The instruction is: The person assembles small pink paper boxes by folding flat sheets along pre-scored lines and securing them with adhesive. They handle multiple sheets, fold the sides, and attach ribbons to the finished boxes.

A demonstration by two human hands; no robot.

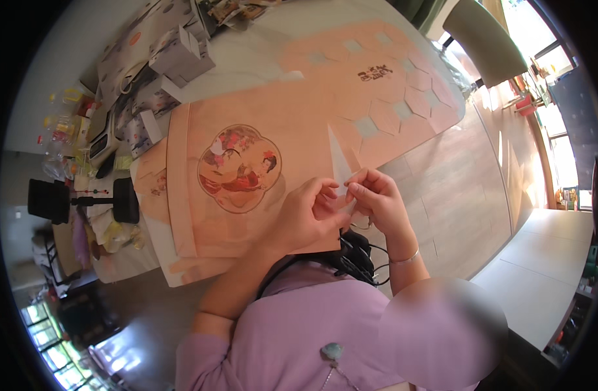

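A large peach-coloured paper sheet (240, 234) lies on the table in front of me, with a flower-shaped illustrated panel (239, 176) on its left half. Along its right edge runs a narrow white strip (339, 156), which reaches down to my fingers. My right hand (380, 202) pinches the lower end of this strip between thumb and forefinger. Close beside it, my left hand (312, 208) is closed over the sheet's right edge, its fingers curled; what it grips is hidden. The two hands almost touch.
Another peach sheet with hexagon cut-outs (403, 111) lies at the far right. Patterned boxes (182, 55) are stacked at the far left, near clear bottles (58, 140) and a phone-like device (102, 140). Black cables (357, 257) hang below my hands. A white cabinet (540, 260) stands at right.
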